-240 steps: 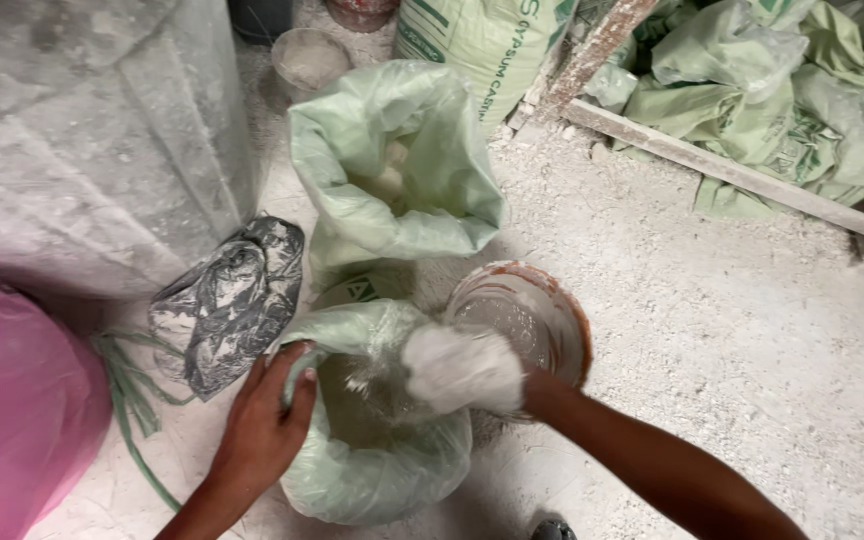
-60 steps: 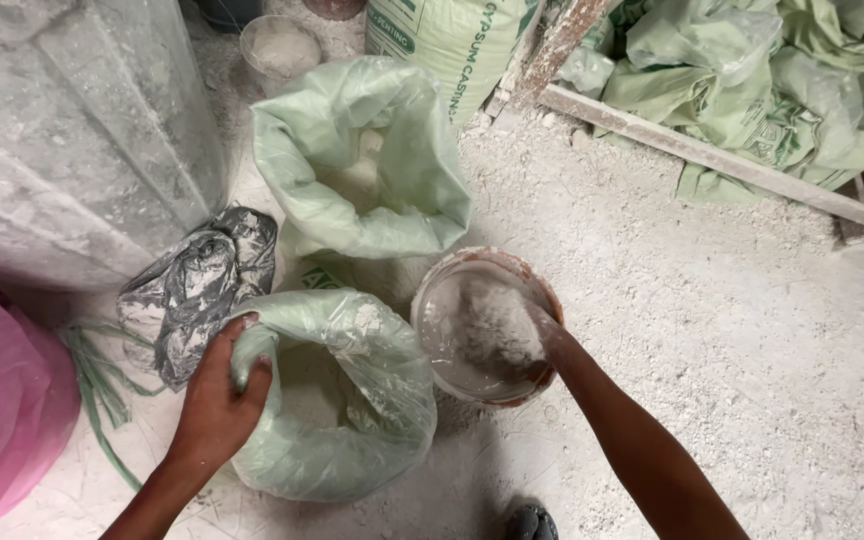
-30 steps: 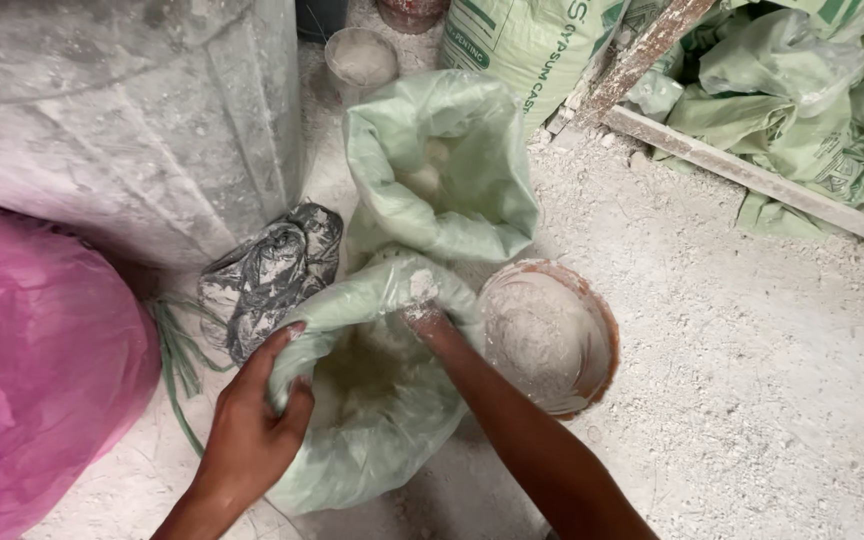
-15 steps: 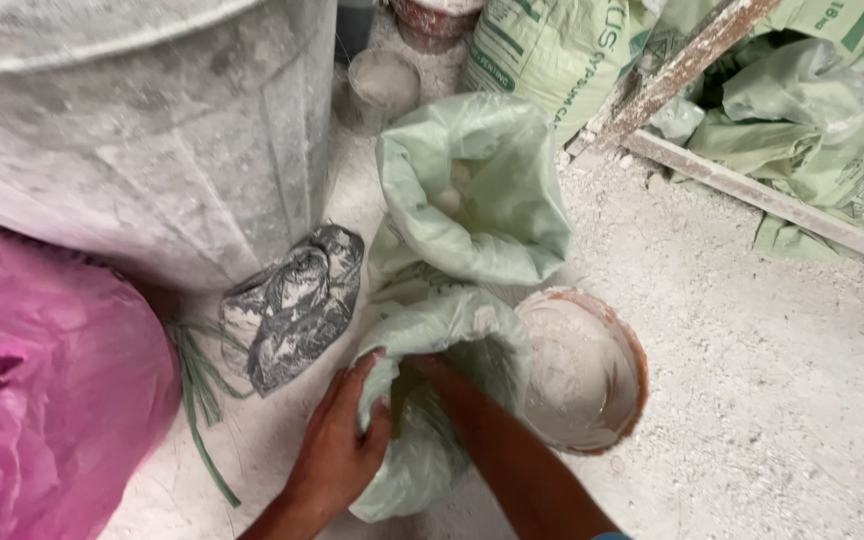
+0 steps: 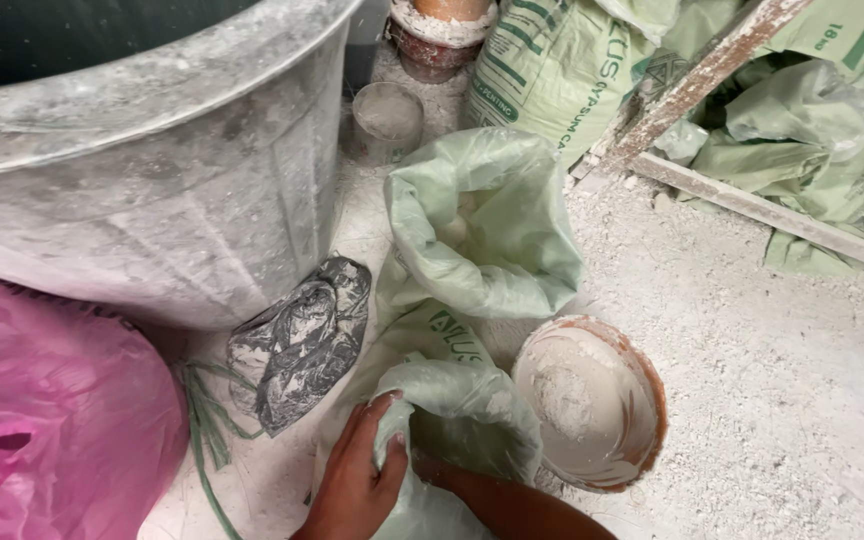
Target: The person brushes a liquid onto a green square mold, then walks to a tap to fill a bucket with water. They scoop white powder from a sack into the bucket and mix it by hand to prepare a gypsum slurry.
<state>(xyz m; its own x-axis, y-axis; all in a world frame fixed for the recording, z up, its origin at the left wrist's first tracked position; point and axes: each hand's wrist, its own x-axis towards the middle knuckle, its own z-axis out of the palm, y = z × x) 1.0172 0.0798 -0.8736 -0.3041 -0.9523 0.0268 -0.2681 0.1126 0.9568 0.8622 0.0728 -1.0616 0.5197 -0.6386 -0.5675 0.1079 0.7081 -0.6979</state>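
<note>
Nearest us, our left hand [image 5: 357, 480] curls over the rim of the small green bag [image 5: 452, 420], thumb inside the mouth and fingers pressed together on the outer skin, pinching the plastic to hold it open. Our right forearm runs in from the lower right and dives into that bag; the right hand is buried inside, so we cannot tell whether it is spread or closed. Half a second ago the same grip held, but the view has since slid down and left, so the bag now sits at the bottom edge. The bag stands with its mouth facing up toward us, its long axis roughly vertical. Just beside it on the right rests the powder-coated bowl [image 5: 592, 400], behind it the larger open sack [image 5: 482, 225], and to the left the dusty grey tub [image 5: 152, 180].
</note>
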